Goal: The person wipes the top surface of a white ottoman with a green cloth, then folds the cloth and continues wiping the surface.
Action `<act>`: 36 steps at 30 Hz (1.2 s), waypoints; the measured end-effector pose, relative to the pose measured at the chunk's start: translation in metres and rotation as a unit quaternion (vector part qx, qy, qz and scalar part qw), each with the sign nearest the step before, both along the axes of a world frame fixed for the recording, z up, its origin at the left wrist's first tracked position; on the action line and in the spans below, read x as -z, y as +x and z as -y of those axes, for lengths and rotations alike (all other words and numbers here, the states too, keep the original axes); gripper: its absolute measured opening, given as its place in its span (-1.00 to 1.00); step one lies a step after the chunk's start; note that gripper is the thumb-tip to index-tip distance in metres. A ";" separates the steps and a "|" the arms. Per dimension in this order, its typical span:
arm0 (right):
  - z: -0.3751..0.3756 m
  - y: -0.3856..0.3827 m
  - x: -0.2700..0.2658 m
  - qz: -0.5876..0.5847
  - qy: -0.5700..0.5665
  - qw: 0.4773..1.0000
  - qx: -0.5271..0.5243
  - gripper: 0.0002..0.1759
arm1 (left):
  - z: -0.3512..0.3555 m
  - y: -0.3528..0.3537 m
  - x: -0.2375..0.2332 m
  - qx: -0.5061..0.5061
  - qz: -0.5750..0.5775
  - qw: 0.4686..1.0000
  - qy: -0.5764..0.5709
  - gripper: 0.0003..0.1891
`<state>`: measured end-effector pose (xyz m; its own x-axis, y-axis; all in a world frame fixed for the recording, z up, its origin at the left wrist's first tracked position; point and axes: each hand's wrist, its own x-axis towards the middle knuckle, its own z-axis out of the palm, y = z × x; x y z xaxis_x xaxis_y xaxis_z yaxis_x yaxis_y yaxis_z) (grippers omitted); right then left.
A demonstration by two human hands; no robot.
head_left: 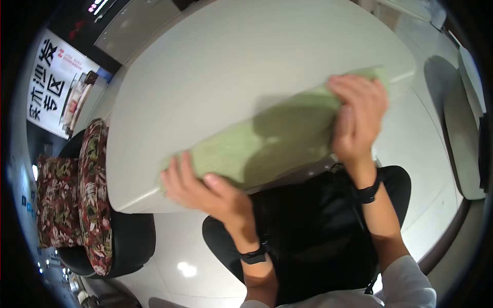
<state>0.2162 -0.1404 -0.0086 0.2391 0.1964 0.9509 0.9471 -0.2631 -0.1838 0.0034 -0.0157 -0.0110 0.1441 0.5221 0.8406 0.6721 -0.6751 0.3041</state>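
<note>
A light green cloth (287,133) lies in a long folded strip along the near edge of the white table (246,61). At its left end, my left hand (205,190) has its fingers bent over the far edge, with the thumb apart on the near side. My right hand (362,115) grips the right end the same way, its fingers reaching across to the far edge. The hand's shadow darkens the middle of the cloth. Both hands are slightly blurred, and the undersides of the fingers are hidden.
A black bag or apron (308,236) covers my lap below the table edge. To the left stands a chair with floral cushions (95,200). A grey seat (462,138) is at the right. A white sign (56,77) stands beyond the table at the upper left.
</note>
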 end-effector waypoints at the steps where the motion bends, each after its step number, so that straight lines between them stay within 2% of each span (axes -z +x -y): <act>1: -0.004 -0.009 0.004 0.002 -0.001 1.000 -0.021 -0.69 | -0.005 -0.003 0.000 -0.009 0.022 1.000 0.007 -0.51; 4: -0.017 -0.050 0.002 -0.012 -0.001 0.994 -0.112 -0.66 | -0.022 -0.017 0.003 -0.029 0.081 0.996 0.026 -0.50; 7: -0.022 -0.054 0.004 0.000 0.009 0.994 -0.111 -0.63 | -0.029 -0.022 0.005 -0.026 0.103 0.994 0.039 -0.49; 13: 0.006 0.024 0.005 0.037 0.031 0.999 0.026 -0.67 | 0.008 0.021 0.016 0.034 0.046 0.998 0.037 -0.43; 16: 0.008 0.021 0.003 0.024 0.028 0.999 0.027 -0.66 | 0.007 0.020 0.015 0.028 0.020 0.998 0.050 -0.45; 24: -0.026 -0.053 0.007 -0.012 0.064 0.992 -0.112 -0.62 | -0.023 -0.010 0.008 -0.030 0.087 0.993 0.069 -0.49; 26: -0.020 -0.035 0.009 0.015 0.047 0.997 -0.065 -0.62 | -0.020 -0.008 0.012 -0.023 0.079 0.995 0.057 -0.46; 30: -0.002 0.016 0.013 0.052 0.056 0.997 0.005 -0.62 | -0.009 0.019 0.022 0.001 0.035 0.993 0.112 -0.48; 36: -0.002 0.011 0.013 0.039 0.067 0.997 0.032 -0.62 | -0.011 0.030 0.026 -0.017 0.036 0.988 0.146 -0.52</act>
<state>0.2269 -0.1379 -0.0215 0.1718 0.0539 0.9837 0.9418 -0.3019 -0.1480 0.0333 -0.0043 -0.0367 0.0640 0.2597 0.9636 0.6799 -0.7181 0.1484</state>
